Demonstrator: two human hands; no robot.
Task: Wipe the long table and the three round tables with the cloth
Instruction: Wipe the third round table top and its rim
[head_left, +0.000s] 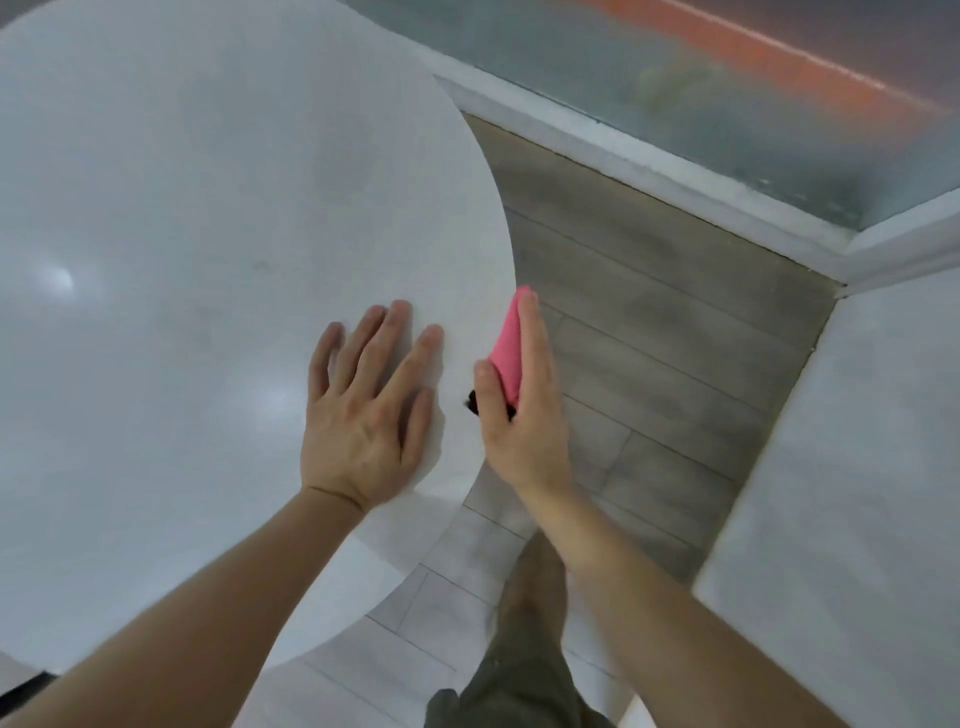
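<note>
The left hand (363, 415) lies flat on the round counter (182, 260), near its right edge. Just beside it, the right hand (524, 415) holds the cloth (509, 353) at that edge, over the floor (649, 338). Another counter (857, 493) stands farther right.

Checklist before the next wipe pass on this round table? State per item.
1. Grip: right hand holds the cloth, ok.
2. Contact: cloth flat on the round table, not ok; it is edge-on at the rim.
3. Wipe path: left hand rests flat on the top beside that rim, not ok.
4. Stray item: dark bit under the right thumb, cannot tell what it is.
5. Area already wiped: cannot tell.
</note>
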